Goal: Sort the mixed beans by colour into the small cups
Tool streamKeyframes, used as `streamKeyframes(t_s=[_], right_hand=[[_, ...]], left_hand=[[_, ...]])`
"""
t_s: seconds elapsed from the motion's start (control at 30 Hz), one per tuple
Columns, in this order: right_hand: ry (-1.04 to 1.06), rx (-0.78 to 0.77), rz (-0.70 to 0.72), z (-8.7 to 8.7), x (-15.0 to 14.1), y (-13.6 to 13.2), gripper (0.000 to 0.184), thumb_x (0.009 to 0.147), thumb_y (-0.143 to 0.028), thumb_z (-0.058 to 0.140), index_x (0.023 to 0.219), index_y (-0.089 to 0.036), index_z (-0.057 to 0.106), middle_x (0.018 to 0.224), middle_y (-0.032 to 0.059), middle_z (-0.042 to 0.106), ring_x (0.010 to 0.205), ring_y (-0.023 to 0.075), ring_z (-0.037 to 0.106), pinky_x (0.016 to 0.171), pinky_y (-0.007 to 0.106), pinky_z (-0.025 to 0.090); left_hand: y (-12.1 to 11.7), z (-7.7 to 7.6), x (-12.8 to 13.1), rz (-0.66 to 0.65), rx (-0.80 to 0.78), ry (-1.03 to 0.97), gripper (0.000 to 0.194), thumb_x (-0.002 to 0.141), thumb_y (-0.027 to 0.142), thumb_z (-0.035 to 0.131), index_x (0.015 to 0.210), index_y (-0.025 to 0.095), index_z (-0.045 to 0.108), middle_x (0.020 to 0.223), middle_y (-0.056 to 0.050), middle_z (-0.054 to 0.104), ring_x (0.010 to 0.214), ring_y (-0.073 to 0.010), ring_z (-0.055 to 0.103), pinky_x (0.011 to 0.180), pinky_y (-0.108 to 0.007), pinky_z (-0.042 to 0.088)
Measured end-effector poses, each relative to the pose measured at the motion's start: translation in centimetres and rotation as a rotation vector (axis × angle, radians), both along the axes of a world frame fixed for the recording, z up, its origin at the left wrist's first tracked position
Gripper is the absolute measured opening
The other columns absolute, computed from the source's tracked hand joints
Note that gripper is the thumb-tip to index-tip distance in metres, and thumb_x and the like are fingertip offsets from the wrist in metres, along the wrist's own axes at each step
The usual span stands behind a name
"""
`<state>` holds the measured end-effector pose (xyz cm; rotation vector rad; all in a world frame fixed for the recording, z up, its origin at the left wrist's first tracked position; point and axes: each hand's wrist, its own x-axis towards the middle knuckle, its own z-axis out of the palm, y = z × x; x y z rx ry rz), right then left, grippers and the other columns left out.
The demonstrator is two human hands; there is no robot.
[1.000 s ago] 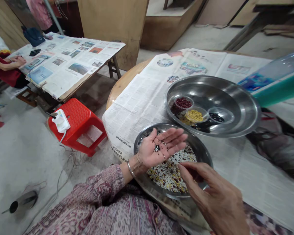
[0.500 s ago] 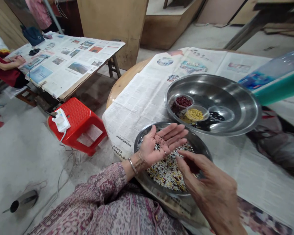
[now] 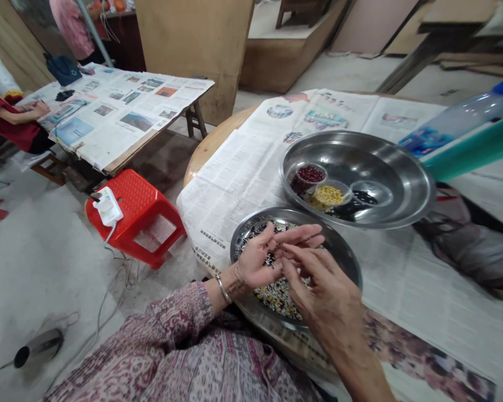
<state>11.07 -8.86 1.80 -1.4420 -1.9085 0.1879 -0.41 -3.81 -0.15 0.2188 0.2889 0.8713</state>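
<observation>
My left hand [image 3: 260, 259] lies palm up over a round steel bowl [image 3: 293, 218], with several small dark beans on the palm. My right hand [image 3: 322, 287] is bent over it, its fingertips at the left palm; I cannot tell whether they pinch a bean. The bowl holds a mix of white, yellow, red and black beans [image 3: 276, 296], partly hidden by both hands. Beyond it, a large steel basin [image 3: 398, 184] holds small cups of red beans [image 3: 310, 174], yellow beans [image 3: 329, 195] and black beans [image 3: 364, 196].
Newspaper covers the round wooden table [image 3: 212, 148]. A plastic bottle [image 3: 456, 125] lies at right above a green object. Left of the table stand a red plastic stool [image 3: 134, 215] with a power strip, and a newspaper-covered table [image 3: 121, 114] where a seated person in red works.
My right hand has moved up and left, its fingertips now reaching my left palm. My left fingers have curled in slightly. The view has shifted a little.
</observation>
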Motion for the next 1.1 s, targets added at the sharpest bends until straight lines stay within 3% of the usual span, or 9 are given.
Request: streamKeyframes(t_s=[0.1, 0.3, 0.47, 0.7, 1.1], right_hand=[[-0.029, 0.025, -0.006, -0.2, -0.4, -0.2, 0.025, 0.093, -0.027, 0.055, 0.114, -0.021, 0.067, 0.104, 0.0078, 0.071, 0.092, 0.0188, 0.068, 0.082, 0.032, 0.053], [0.056, -0.037, 0.028, 0.0, -0.5, -1.1, 0.015, 0.091, -0.026, 0.055, 0.098, -0.022, 0.067, 0.094, 0.0043, 0.07, 0.078, 0.015, 0.064, 0.069, 0.028, 0.051], [0.147, -0.063, 0.037, 0.3, -0.1, -1.4, 0.008, 0.089, -0.026, 0.059, 0.091, -0.022, 0.065, 0.082, 0.0007, 0.065, 0.062, 0.0108, 0.055, 0.059, 0.025, 0.048], [0.024, -0.007, 0.121, -0.9, -0.3, -1.6, 0.021, 0.092, -0.028, 0.056, 0.109, -0.023, 0.067, 0.105, 0.0058, 0.069, 0.093, 0.018, 0.066, 0.083, 0.033, 0.053], [-0.046, -0.039, 0.184, -1.6, -0.1, -2.1, 0.01, 0.093, -0.027, 0.055, 0.094, -0.022, 0.063, 0.097, 0.0038, 0.069, 0.086, 0.0166, 0.065, 0.077, 0.03, 0.05]], left_hand=[[-0.6, 0.1, 0.2, 0.016, 0.017, -0.016, 0.062, 0.101, 0.053, 0.032, 0.123, 0.008, 0.067, 0.144, -0.016, 0.055, 0.139, -0.026, 0.046, 0.118, -0.035, 0.033], [-1.3, -0.1, 0.5, 0.029, 0.001, -0.038, 0.069, 0.101, 0.058, 0.027, 0.124, 0.007, 0.067, 0.147, -0.018, 0.051, 0.141, -0.0295, 0.044, 0.121, -0.043, 0.028], [-1.4, 0.2, 0.3, 0.074, -0.009, -0.03, 0.069, 0.101, 0.059, 0.028, 0.127, 0.007, 0.066, 0.148, -0.017, 0.05, 0.141, -0.0285, 0.044, 0.121, -0.039, 0.028], [-1.7, 0.2, 0.2, 0.064, 0.051, -0.023, 0.077, 0.1, 0.063, 0.021, 0.134, 0.005, 0.06, 0.148, -0.02, 0.049, 0.142, -0.0307, 0.042, 0.122, -0.046, 0.023], [-2.0, 0.3, 0.1, 0.08, 0.051, 0.0, 0.081, 0.101, 0.062, 0.015, 0.134, 0.002, 0.057, 0.149, -0.022, 0.047, 0.143, -0.031, 0.04, 0.121, -0.048, 0.024]])
